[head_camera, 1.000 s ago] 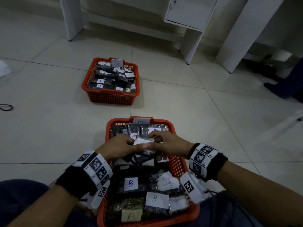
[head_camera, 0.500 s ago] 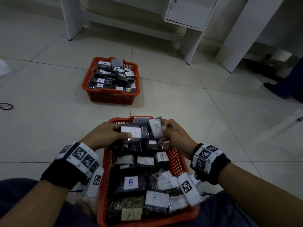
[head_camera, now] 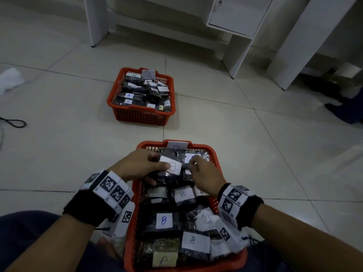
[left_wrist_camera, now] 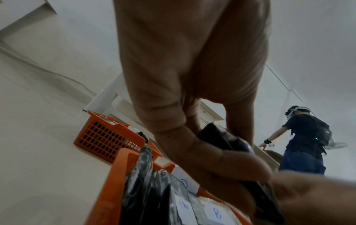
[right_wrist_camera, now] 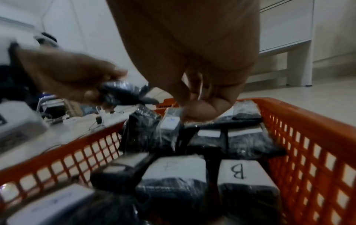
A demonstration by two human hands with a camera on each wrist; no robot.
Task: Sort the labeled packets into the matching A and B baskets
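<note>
The near orange basket [head_camera: 145, 144], tagged B, holds several dark packets with white B labels. The far orange basket [head_camera: 137, 114], tagged A, holds A-labelled packets. My left hand [head_camera: 163, 165] pinches a dark packet [head_camera: 173, 166] with a B label over the near basket's far half; thumb and fingers clamp this packet [left_wrist_camera: 223, 140] in the left wrist view. My right hand [head_camera: 193, 165] is just to its right, with curled fingers [right_wrist_camera: 198, 109] pinching the edge of a small-labelled packet [right_wrist_camera: 170, 123] that stands among the others at the basket's far end.
White furniture legs [head_camera: 96, 22] and a cabinet [head_camera: 235, 14] stand behind basket A. A black cable [head_camera: 13, 122] and a white cloth [head_camera: 9, 79] lie far left. Another person [left_wrist_camera: 304, 141] stands off to the right. My legs flank the near basket.
Both hands moved from the basket's middle to its far end, each with a packet. The right hand has since lowered its packet among the others; the left turned its B label up.
</note>
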